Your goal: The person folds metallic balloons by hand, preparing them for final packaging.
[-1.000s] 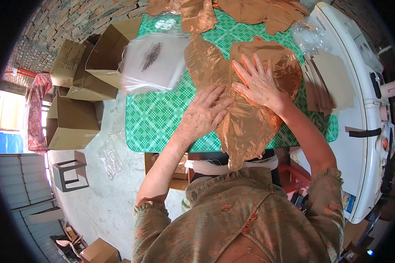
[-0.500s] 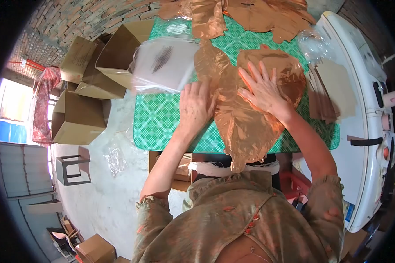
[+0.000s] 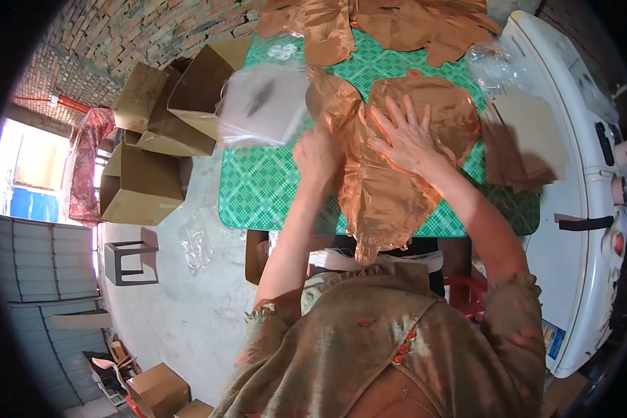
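A large copper-coloured foil sheet (image 3: 390, 188) with a creased surface lies on the green checked table (image 3: 254, 188), its lower tip hanging over the front edge. My right hand (image 3: 411, 139) rests flat on its upper right part, fingers spread. At the sheet's left edge is my left hand (image 3: 318, 155), its fingers curled in; what they hold, if anything, is hidden. Just beyond my left hand lies a stack of clear plastic bags (image 3: 265, 104) with a dark smudge showing.
More copper foil pieces (image 3: 418, 24) lie at the table's far edge. Brown card sheets (image 3: 526, 139) and crumpled clear plastic (image 3: 494, 66) are at the right, beside a white appliance (image 3: 571, 279). Open cardboard boxes (image 3: 143, 184) and a small stool (image 3: 131, 263) stand at the left.
My left hand has curled its fingers and shifted slightly right relative to the table. My right hand stays spread on the foil. The whole view has shifted a little.
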A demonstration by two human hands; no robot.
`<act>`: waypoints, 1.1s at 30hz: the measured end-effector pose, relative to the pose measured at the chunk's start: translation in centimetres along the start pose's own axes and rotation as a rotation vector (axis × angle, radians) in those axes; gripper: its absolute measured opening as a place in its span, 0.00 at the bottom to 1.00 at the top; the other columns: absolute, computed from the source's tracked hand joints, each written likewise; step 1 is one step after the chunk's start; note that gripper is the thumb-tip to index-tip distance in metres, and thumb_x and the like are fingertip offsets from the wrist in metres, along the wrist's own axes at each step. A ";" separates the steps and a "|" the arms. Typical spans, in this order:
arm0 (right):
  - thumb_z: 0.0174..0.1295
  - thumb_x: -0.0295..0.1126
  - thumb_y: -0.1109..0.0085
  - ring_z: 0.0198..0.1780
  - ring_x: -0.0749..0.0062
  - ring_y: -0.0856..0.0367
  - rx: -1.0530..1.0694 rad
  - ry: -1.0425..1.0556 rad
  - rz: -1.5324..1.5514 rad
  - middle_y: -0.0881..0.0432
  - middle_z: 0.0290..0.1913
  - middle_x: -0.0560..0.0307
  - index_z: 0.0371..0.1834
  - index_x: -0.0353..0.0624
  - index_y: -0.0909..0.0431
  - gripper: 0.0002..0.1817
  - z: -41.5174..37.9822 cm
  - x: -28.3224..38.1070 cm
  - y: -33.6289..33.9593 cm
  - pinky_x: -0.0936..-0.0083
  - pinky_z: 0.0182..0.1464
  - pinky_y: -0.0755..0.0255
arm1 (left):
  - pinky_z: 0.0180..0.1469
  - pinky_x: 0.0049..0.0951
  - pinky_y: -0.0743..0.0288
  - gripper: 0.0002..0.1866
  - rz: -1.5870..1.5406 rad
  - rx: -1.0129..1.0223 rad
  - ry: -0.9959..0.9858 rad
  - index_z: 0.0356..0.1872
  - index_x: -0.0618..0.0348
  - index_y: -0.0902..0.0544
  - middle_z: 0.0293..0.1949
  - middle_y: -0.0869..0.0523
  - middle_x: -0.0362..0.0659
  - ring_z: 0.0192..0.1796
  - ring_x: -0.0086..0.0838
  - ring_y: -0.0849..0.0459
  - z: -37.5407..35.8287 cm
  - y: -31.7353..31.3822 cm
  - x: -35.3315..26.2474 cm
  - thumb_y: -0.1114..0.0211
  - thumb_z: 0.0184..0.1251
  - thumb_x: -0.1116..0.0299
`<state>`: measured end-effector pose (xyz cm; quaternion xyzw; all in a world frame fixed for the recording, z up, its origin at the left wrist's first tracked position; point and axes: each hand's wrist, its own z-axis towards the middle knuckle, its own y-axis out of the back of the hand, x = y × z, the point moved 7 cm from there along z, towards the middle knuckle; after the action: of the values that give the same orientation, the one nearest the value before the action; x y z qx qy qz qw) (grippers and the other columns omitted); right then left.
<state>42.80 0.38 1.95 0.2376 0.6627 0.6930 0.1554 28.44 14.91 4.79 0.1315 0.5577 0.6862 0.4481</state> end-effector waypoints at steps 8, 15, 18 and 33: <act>0.72 0.66 0.47 0.91 0.38 0.68 -0.031 0.024 -0.038 0.54 0.92 0.50 0.91 0.64 0.46 0.47 0.3 -0.4 -0.9 0.17 0.82 0.76 | 0.47 0.51 0.14 0.11 -0.336 0.098 -0.105 0.49 0.63 0.19 0.36 0.09 0.59 0.41 0.59 0.09 1.2 3.1 -3.9 0.31 0.73 0.69; 0.66 0.62 0.41 0.90 0.30 0.65 -0.119 0.073 0.080 0.49 0.90 0.41 0.89 0.49 0.42 0.51 -0.2 -0.2 0.0 0.14 0.80 0.75 | 0.70 0.44 0.21 0.20 -0.937 0.265 -0.291 0.67 0.61 0.26 0.69 0.18 0.55 0.70 0.48 0.16 -0.2 2.2 -5.8 0.40 0.77 0.78; 0.69 0.59 0.43 0.88 0.27 0.56 0.358 0.008 -0.141 0.42 0.87 0.39 0.87 0.43 0.41 0.48 0.6 0.2 0.2 0.13 0.80 0.75 | 0.77 0.48 0.28 0.23 -0.682 0.209 -0.284 0.70 0.62 0.26 0.73 0.21 0.55 0.76 0.54 0.24 0.0 0.4 -3.1 0.41 0.76 0.80; 0.78 0.46 0.49 0.78 0.43 0.31 -0.220 0.140 0.155 0.26 0.78 0.44 0.77 0.45 0.29 0.29 -0.6 -0.2 0.9 0.44 0.80 0.41 | 0.87 0.58 0.54 0.35 -0.004 0.087 -0.618 0.82 0.67 0.34 0.86 0.38 0.54 0.87 0.49 0.42 -4.0 -2.9 -6.0 0.46 0.84 0.53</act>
<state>42.70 -0.31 2.85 0.2207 0.5715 0.7863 0.0799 30.46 7.62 2.79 0.3517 0.4241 0.5884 0.5917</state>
